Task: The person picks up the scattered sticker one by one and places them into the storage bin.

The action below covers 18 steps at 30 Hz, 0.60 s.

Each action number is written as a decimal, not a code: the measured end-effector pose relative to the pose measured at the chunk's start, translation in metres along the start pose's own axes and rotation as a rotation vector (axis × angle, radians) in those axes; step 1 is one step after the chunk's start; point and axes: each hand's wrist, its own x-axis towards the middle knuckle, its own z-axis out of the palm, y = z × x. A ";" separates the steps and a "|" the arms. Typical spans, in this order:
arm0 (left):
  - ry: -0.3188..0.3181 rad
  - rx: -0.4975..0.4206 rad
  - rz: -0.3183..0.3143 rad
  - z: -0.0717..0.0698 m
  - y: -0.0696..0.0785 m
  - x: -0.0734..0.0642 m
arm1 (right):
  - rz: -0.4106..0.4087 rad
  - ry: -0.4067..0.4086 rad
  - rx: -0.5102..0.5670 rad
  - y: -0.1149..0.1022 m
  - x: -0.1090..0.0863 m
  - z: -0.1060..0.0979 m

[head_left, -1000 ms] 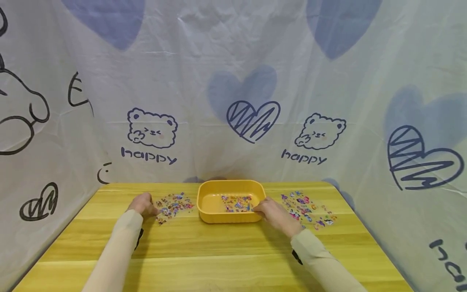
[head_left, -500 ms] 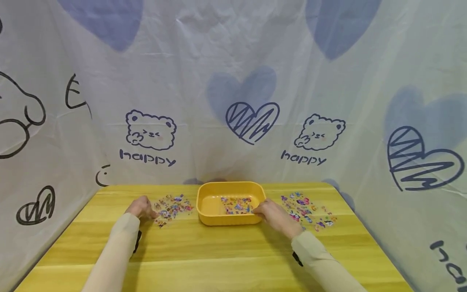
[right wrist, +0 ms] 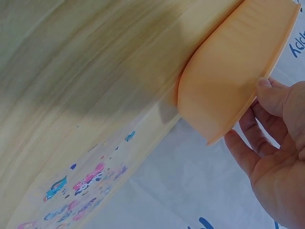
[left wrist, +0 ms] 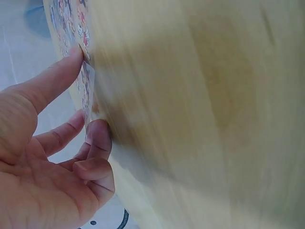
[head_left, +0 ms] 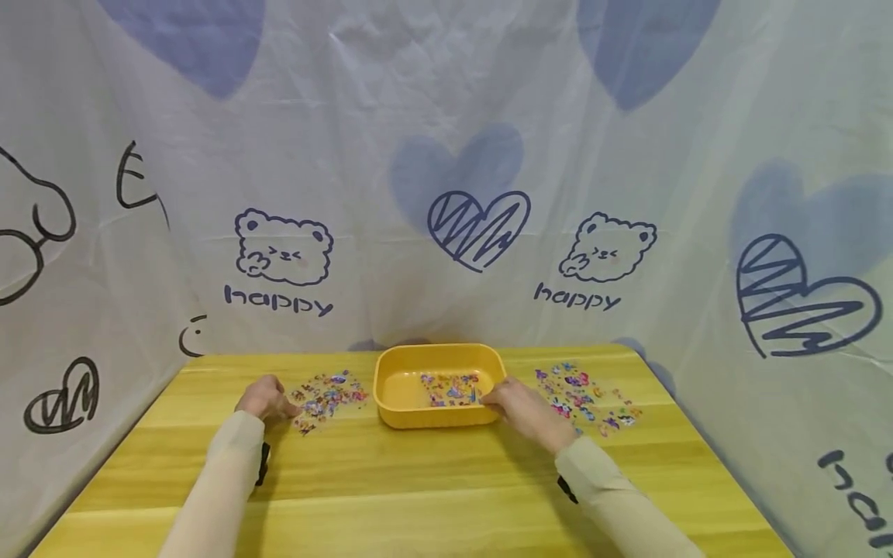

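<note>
Thumb and fingers of the left hand (head_left: 263, 399) pinch an edge of the left sheet (head_left: 329, 400), a clear piece with small colourful prints, meeting it at nine o'clock. The right hand (head_left: 526, 413) holds the rim of the yellow tray (head_left: 438, 418) at about four o'clock, its thumb outside the wall. Both wrists come out of pale sleeves (head_left: 216, 480). Inside the tray, toward three o'clock, lies a middle sheet (head_left: 452, 390) of similar prints. Seen from the tray, the left sheet is at nine o'clock and the right sheet (head_left: 584, 399) at three, both on the wood-grain table (head_left: 418, 496). Beyond, at twelve o'clock, hangs a white cloth (head_left: 377, 101) with hearts and "happy" bears at eleven and one.
</note>
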 end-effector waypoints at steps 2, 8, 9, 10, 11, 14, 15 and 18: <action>0.003 0.004 0.004 0.001 0.000 0.000 | 0.008 -0.001 -0.005 0.000 0.000 0.000; 0.042 0.064 0.039 0.002 -0.002 0.000 | 0.019 -0.001 -0.006 0.000 0.000 0.000; 0.052 0.076 0.042 0.002 -0.001 0.000 | 0.017 0.001 -0.008 0.000 0.000 0.001; 0.061 0.086 0.043 0.002 -0.002 -0.001 | 0.014 -0.001 -0.011 0.000 0.000 0.000; 0.071 0.095 0.042 0.002 -0.002 -0.001 | 0.006 0.002 -0.015 0.000 0.001 0.000; 0.081 0.110 0.040 0.003 -0.002 -0.002 | -0.006 0.004 -0.024 -0.001 0.001 0.000; 0.083 0.116 0.042 0.003 -0.002 -0.002 | -0.010 0.006 -0.029 -0.001 0.001 0.001; 0.091 0.123 0.054 0.002 -0.003 -0.002 | -0.020 0.013 -0.035 -0.001 0.001 0.001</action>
